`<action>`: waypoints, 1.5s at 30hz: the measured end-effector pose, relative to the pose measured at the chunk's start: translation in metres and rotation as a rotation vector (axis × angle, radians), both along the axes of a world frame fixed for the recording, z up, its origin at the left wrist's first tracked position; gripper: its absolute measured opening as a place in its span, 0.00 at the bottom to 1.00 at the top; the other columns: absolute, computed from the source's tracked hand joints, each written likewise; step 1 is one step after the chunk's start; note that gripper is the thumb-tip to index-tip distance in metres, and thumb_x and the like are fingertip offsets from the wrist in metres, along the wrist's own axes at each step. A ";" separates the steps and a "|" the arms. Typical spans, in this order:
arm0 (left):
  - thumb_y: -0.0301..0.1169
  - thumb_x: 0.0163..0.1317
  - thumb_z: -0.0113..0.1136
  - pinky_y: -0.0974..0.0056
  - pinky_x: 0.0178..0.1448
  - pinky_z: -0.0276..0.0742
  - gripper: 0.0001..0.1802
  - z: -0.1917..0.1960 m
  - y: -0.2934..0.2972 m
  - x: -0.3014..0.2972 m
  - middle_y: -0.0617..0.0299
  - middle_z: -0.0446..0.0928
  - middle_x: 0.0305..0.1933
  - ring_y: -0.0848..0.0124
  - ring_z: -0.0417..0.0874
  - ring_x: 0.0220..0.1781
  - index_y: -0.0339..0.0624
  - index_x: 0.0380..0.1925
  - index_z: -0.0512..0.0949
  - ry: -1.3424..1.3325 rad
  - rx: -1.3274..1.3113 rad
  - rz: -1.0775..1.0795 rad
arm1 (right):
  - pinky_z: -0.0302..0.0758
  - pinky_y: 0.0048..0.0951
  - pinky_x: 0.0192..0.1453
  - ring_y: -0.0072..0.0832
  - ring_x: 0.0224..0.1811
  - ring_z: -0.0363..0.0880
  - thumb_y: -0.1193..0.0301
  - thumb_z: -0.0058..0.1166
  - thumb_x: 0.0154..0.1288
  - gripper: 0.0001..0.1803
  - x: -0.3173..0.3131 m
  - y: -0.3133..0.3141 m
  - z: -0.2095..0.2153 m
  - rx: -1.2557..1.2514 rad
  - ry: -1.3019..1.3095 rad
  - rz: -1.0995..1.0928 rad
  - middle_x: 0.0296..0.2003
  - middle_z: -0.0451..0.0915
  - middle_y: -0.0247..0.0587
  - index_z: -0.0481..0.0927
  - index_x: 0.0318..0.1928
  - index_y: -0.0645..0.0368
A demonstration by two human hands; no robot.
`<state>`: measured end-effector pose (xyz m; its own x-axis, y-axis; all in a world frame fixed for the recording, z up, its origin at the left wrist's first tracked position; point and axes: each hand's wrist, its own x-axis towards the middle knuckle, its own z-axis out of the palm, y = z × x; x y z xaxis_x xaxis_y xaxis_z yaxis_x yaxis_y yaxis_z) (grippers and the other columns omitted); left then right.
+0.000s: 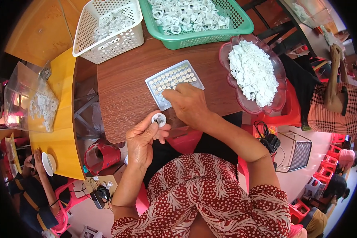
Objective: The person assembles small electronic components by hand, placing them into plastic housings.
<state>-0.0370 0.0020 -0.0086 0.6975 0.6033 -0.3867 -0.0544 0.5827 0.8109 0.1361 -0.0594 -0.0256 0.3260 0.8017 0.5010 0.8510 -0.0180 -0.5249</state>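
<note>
My left hand (140,138) pinches a small round white plastic casing (161,118) between thumb and fingers, just off the table's near edge. Dark parts show inside the casing. Over a pale shallow tray (196,71) my right hand (189,104) is bent down, its fingers curled and closed at the near part of the tray. Whatever those fingertips hold is hidden beneath the hand. Rows of small round metal button cells (172,77) fill the far part of the tray. Some near slots on its left side look bare.
On the brown table (121,93), a white basket (107,51) and a green basket (198,41) of clear-white plastic parts stand at the back. A pink scalloped bowl (225,53) of white pieces sits right. A yellow table (63,109) adjoins left. Other people sit on both sides.
</note>
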 end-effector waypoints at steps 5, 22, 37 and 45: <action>0.25 0.64 0.52 0.70 0.30 0.74 0.18 -0.002 0.002 -0.002 0.45 0.81 0.37 0.68 0.83 0.31 0.29 0.53 0.72 -0.006 -0.013 0.020 | 0.68 0.33 0.26 0.35 0.25 0.70 0.75 0.53 0.44 0.11 0.004 0.012 -0.002 -0.029 -0.345 0.136 0.22 0.66 0.40 0.78 0.33 0.59; 0.23 0.65 0.50 0.70 0.31 0.75 0.18 -0.002 0.004 -0.001 0.45 0.80 0.38 0.68 0.83 0.32 0.29 0.55 0.70 -0.029 -0.015 0.011 | 0.67 0.36 0.26 0.38 0.24 0.71 0.80 0.56 0.47 0.08 -0.004 -0.004 0.012 0.088 -0.046 0.182 0.21 0.70 0.42 0.71 0.28 0.61; 0.19 0.62 0.52 0.72 0.31 0.75 0.17 0.007 -0.013 0.007 0.56 0.80 0.38 0.73 0.80 0.31 0.31 0.52 0.74 0.007 0.089 -0.010 | 0.64 0.31 0.24 0.31 0.23 0.65 0.74 0.59 0.39 0.15 -0.023 -0.029 0.011 0.257 -0.271 0.259 0.22 0.63 0.38 0.72 0.30 0.65; 0.18 0.62 0.52 0.74 0.31 0.72 0.17 0.003 -0.014 0.003 0.59 0.79 0.36 0.77 0.77 0.29 0.31 0.52 0.74 -0.012 0.190 -0.056 | 0.62 0.31 0.24 0.30 0.23 0.64 0.73 0.58 0.40 0.15 -0.026 -0.033 0.011 0.235 -0.357 0.296 0.21 0.63 0.39 0.72 0.30 0.67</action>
<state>-0.0344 -0.0123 -0.0053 0.7356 0.6251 -0.2610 -0.0365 0.4213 0.9062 0.1103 -0.0923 -0.0146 -0.1219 0.6865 0.7168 0.9285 0.3340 -0.1620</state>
